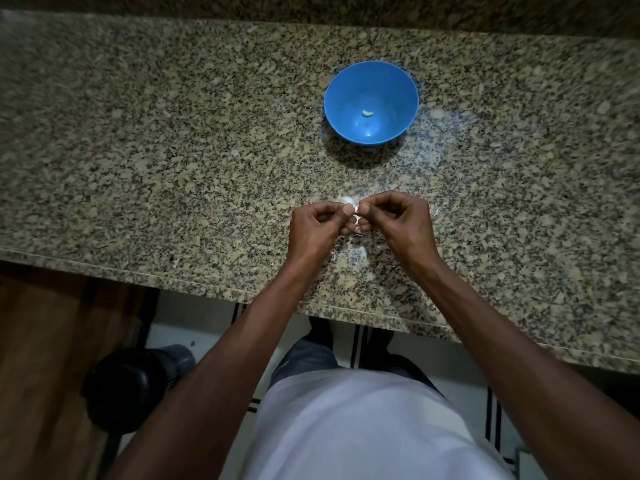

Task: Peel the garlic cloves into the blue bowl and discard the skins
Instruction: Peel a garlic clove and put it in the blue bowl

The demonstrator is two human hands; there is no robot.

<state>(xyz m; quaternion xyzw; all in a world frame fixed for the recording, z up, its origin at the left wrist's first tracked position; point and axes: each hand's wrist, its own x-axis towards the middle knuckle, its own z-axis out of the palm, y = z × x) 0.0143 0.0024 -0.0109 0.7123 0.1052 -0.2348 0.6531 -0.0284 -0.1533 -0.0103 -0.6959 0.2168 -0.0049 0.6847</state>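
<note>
A blue bowl stands on the speckled granite counter, beyond my hands. One pale peeled clove lies in its bottom. Near the counter's front edge, my left hand and my right hand meet fingertip to fingertip. Both pinch a small white garlic clove between thumb and fingers. Most of the clove is hidden by the fingers. White bits of garlic or skin lie on the counter just behind the hands, and more pale skin lies below them.
The counter's front edge runs diagonally under my forearms. A dark round bin sits on the floor at lower left, next to a wooden cabinet side.
</note>
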